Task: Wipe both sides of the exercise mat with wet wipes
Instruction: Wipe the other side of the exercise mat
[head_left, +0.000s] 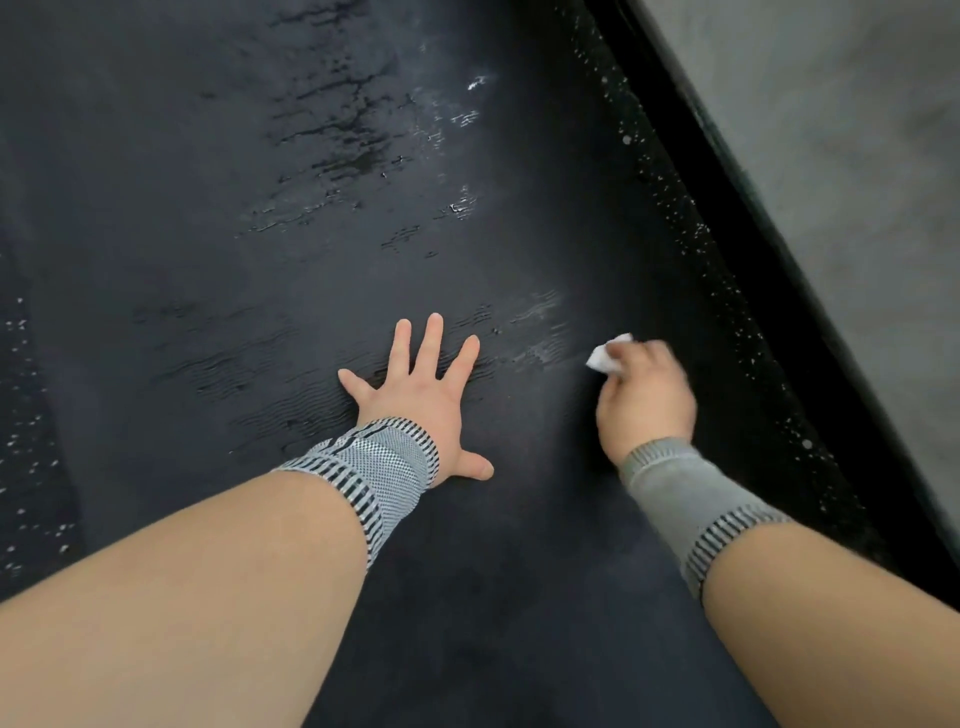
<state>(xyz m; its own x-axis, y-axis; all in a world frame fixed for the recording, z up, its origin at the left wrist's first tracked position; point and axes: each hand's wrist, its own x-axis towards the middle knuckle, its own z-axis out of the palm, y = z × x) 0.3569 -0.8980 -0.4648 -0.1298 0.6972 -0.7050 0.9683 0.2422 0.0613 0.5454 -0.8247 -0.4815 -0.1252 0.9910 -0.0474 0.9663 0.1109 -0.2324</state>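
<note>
A dark exercise mat (218, 218) fills most of the view, with shiny wet streaks across its upper middle and just beyond my hands. My left hand (421, 395) lies flat on the mat, fingers spread, holding nothing. To its right, my right hand (647, 402) is closed around a small crumpled white wet wipe (608, 356), which sticks out past the fingers and rests against the mat surface. Both wrists wear grey knitted bands.
Black speckled flooring (691, 244) runs along the mat's right edge and shows again at the far left (26, 436). A grey wall or panel (831, 156) rises at the upper right, past a dark base strip.
</note>
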